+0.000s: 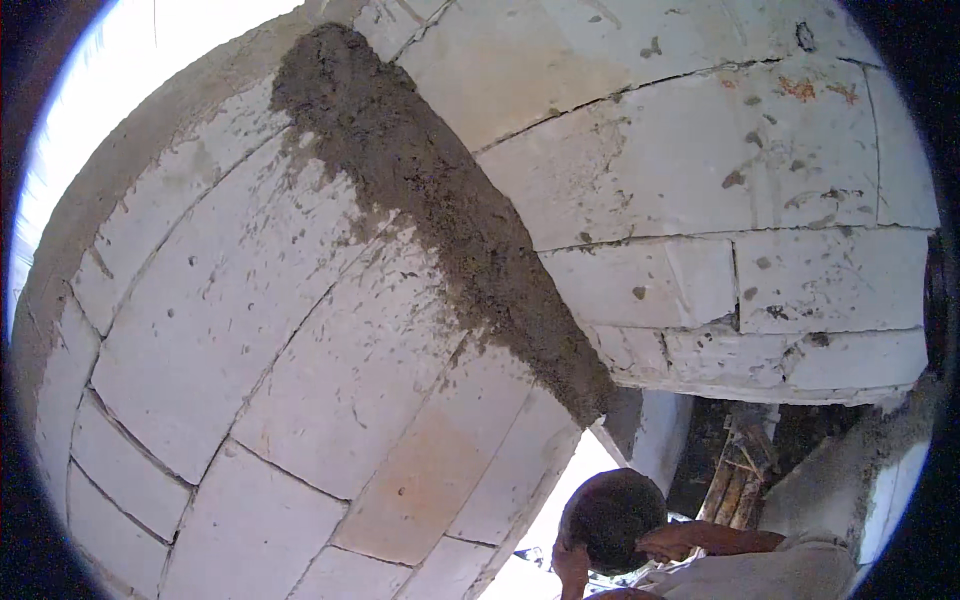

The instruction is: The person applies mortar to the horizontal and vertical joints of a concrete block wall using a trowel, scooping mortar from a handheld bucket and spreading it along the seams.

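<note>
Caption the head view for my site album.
Dark round object held in two hands, pale block walls meeting at grey mortar.

rough mortar [480,260], matt blocks [215,330]; cloth sleeve [805,568]

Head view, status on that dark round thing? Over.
Left hand and right hand holding dark round object, opposite sides. Dark mortar strip on pale block wall above it. Wooden poles to its right, not covering it.

Dark round bowl [612,512], nearly a full circle to the eye, blackish brown, held at both sides, near side of the scene, right of middle, inside too dim to read
</note>
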A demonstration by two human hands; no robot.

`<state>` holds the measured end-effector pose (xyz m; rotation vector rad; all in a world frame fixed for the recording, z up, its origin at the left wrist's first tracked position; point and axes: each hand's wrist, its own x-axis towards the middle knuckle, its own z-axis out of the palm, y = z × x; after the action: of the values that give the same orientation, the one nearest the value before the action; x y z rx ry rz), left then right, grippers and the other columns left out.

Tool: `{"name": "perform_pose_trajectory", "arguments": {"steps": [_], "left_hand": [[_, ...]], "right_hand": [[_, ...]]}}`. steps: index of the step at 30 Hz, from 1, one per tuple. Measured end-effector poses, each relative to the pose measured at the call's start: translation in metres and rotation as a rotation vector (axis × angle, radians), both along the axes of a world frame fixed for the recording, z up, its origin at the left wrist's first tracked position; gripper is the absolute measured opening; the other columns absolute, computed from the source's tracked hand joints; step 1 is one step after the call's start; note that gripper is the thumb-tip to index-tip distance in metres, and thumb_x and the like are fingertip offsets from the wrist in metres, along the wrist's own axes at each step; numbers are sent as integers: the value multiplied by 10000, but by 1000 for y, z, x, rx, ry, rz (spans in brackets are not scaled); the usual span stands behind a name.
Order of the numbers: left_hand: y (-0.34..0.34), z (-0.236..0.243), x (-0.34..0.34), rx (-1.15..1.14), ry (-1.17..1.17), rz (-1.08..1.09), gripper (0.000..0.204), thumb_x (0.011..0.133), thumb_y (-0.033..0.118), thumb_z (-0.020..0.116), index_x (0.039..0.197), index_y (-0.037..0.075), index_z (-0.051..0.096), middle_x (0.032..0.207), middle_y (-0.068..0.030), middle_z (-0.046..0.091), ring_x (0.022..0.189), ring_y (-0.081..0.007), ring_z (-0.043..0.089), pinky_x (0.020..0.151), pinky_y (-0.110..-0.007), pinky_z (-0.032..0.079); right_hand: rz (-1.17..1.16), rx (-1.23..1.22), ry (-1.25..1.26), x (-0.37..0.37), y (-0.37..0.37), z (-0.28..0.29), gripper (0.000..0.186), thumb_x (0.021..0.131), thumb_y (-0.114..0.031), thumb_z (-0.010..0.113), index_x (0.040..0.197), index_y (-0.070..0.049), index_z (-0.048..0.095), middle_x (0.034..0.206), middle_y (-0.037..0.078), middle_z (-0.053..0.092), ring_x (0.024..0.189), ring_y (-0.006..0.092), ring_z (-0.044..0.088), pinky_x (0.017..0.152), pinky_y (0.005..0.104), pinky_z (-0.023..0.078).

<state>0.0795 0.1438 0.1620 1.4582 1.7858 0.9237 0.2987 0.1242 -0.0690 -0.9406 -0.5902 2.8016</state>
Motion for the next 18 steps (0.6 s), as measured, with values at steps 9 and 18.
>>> {"name": "perform_pose_trajectory", "arguments": {"steps": [9,18], "left_hand": [[24,-39,-6,-64,-687,89,388,637,-17,597,1024,-2,585,911,-67,620,779,-194,550,676,-323,466],[40,-54,0,-71,-918,-19,468,727,-6,598,1187,46,525,1017,-88,612,834,-252,637,616,-355,584]], "right_hand": [[-293,242,-245,12,-46,134,503,908,-607,422,1071,-152,559,755,-31,459,560,127,388,491,312,358],[-759,59,473,40,-64,280,504,967,-439,412,1275,-44,463,738,50,490,548,113,463,432,244,395]]}}
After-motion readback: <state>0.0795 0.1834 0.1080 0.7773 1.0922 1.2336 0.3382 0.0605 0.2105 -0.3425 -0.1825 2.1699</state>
